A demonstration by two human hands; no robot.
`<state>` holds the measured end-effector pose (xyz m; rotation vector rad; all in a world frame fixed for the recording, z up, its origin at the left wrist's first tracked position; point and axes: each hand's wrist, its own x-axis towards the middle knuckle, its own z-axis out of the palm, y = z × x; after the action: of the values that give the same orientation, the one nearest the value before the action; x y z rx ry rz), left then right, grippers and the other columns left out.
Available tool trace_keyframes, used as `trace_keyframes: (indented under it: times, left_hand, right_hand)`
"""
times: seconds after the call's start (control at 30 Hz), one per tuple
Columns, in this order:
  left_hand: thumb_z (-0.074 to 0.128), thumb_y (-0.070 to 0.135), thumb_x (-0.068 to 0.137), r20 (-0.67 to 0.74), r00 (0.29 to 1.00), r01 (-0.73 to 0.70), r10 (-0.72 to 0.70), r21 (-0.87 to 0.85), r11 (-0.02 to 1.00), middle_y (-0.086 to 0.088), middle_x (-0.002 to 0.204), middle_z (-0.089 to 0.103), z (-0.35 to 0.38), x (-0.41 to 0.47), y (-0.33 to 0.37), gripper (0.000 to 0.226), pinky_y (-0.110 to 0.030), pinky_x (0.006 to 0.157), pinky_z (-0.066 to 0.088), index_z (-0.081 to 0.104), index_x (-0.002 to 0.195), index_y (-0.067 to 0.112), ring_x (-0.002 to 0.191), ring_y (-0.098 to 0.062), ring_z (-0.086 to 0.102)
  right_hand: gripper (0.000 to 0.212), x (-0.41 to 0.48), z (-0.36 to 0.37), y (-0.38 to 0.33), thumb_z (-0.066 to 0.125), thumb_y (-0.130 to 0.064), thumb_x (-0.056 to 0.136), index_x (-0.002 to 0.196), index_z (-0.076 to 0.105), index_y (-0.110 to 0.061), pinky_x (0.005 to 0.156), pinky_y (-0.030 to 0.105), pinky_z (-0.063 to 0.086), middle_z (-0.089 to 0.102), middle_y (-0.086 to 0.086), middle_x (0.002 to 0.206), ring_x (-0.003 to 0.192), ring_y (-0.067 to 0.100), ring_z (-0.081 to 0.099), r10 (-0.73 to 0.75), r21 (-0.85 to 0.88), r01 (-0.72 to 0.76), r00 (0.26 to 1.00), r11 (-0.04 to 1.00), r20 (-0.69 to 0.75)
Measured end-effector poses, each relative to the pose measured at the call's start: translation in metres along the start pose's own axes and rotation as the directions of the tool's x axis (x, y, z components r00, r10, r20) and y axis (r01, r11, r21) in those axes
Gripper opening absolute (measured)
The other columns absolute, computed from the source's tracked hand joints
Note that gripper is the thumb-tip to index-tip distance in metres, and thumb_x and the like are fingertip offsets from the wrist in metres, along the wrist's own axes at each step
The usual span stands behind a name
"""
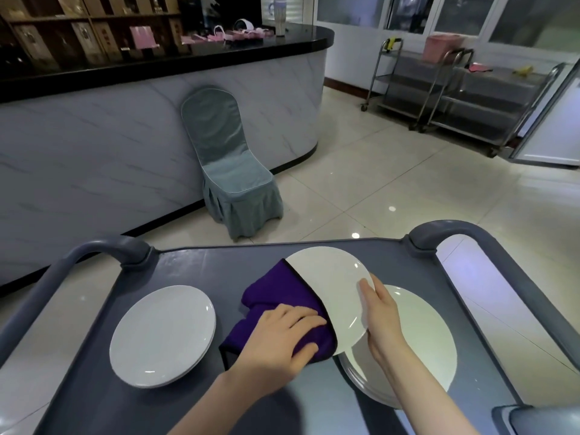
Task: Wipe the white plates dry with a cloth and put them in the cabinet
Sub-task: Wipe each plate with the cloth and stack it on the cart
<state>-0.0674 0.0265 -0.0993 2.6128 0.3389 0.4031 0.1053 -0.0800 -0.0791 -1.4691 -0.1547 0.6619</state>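
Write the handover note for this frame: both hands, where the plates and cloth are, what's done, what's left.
Left hand presses the purple cloth against the held plate.
Right hand grips that plate's right edge, tilted above the right stack.
Left stack sits on the grey cart, untouched by either hand.
Done: wiping is under way on one plate.
Left: finish wiping it, dry the others, put all in the cabinet, which is not identifiable here.

Two bare forearms reach forward from the bottom edge. The left hand (279,335) lies palm down, fingers spread and curled. The right hand (378,312) stands edge-on, thumb up, fingers wrapped.
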Motion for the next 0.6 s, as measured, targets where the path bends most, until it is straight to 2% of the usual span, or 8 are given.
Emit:
trace_keyframes:
  times: [0.1, 0.17, 0.27, 0.33, 0.4, 0.47, 0.6]
  left_hand:
    - [0.053, 0.039, 0.093, -0.012, 0.999, -0.040, 0.040, -0.012, 0.999, 0.022, 0.129, 0.053, 0.005, -0.001, 0.012, 0.036, -0.024, 0.095, 0.035, 0.059, 0.128, 0.034, 0.119, -0.001, 0.043]
    - [0.048, 0.037, 0.097, -0.006, 0.996, -0.085, 0.085, 0.055, 0.995, 0.013, 0.137, 0.052, 0.010, 0.005, 0.013, 0.038, -0.027, 0.105, 0.030, 0.058, 0.134, 0.031, 0.134, -0.008, 0.037]
    - [0.037, 0.041, 0.102, 0.049, 0.999, 0.005, -0.009, 0.077, 0.997, 0.006, 0.157, 0.027, 0.010, 0.021, 0.004, 0.049, -0.031, 0.119, 0.016, 0.037, 0.150, 0.032, 0.148, -0.014, 0.015]
    - [0.040, 0.042, 0.102, 0.032, 0.993, 0.112, -0.114, 0.057, 0.992, 0.007, 0.160, 0.017, 0.006, 0.030, -0.006, 0.053, -0.030, 0.119, 0.019, 0.031, 0.153, 0.032, 0.147, -0.013, 0.018]
    - [0.043, 0.043, 0.100, 0.016, 0.985, 0.172, -0.175, 0.088, 0.981, 0.007, 0.159, 0.022, -0.001, 0.036, -0.017, 0.055, -0.030, 0.117, 0.024, 0.032, 0.152, 0.029, 0.144, -0.013, 0.026]
    - [0.046, 0.045, 0.099, -0.004, 0.982, 0.187, -0.189, 0.155, 0.970, 0.007, 0.160, 0.027, -0.008, 0.032, -0.027, 0.059, -0.027, 0.120, 0.018, 0.031, 0.153, 0.027, 0.147, -0.013, 0.023]
    - [0.042, 0.043, 0.099, 0.023, 0.988, 0.145, -0.153, 0.212, 0.966, 0.011, 0.162, 0.017, -0.011, 0.008, -0.025, 0.058, -0.029, 0.121, 0.007, 0.027, 0.153, 0.034, 0.151, -0.015, 0.014]
  right_hand:
    - [0.024, 0.000, 0.007, 0.005, 0.051, -0.019, 0.100, 0.095, 0.074, -0.022, 0.082, 0.035, 0.052, 0.076, -0.004, 0.096, 0.091, 0.017, 0.069, 0.009, -0.004, -0.009, 1.000, 1.000, -0.019]
    - [0.024, -0.003, 0.012, 0.008, 0.050, -0.018, 0.101, 0.094, 0.074, -0.016, 0.078, 0.032, 0.053, 0.076, -0.001, 0.094, 0.089, 0.019, 0.068, 0.026, 0.023, -0.025, 1.000, 0.999, -0.014]
    - [0.025, -0.012, 0.019, 0.010, 0.049, -0.015, 0.101, 0.102, 0.074, -0.011, 0.067, 0.029, 0.057, 0.078, 0.008, 0.096, 0.085, 0.022, 0.074, 0.040, 0.090, -0.042, 0.999, 0.995, 0.029]
    - [0.027, -0.017, 0.023, 0.012, 0.050, -0.016, 0.101, 0.097, 0.076, -0.016, 0.072, 0.032, 0.058, 0.078, 0.007, 0.095, 0.085, 0.021, 0.074, 0.033, 0.060, -0.036, 0.998, 0.998, 0.051]
    - [0.028, -0.019, 0.023, 0.012, 0.051, -0.017, 0.101, 0.088, 0.076, -0.016, 0.069, 0.029, 0.056, 0.077, 0.007, 0.088, 0.078, 0.018, 0.071, 0.023, 0.037, -0.024, 0.999, 0.999, 0.031]
    - [0.025, -0.017, 0.019, 0.008, 0.053, -0.017, 0.099, 0.085, 0.073, -0.013, 0.064, 0.027, 0.055, 0.072, 0.013, 0.083, 0.073, 0.016, 0.068, 0.026, 0.060, -0.025, 1.000, 0.998, -0.011]
    - [0.031, -0.012, 0.008, -0.005, 0.053, -0.020, 0.099, 0.082, 0.077, -0.025, 0.061, 0.023, 0.056, 0.076, -0.002, 0.084, 0.072, 0.012, 0.070, -0.004, 0.067, 0.007, 0.999, 0.998, -0.045]
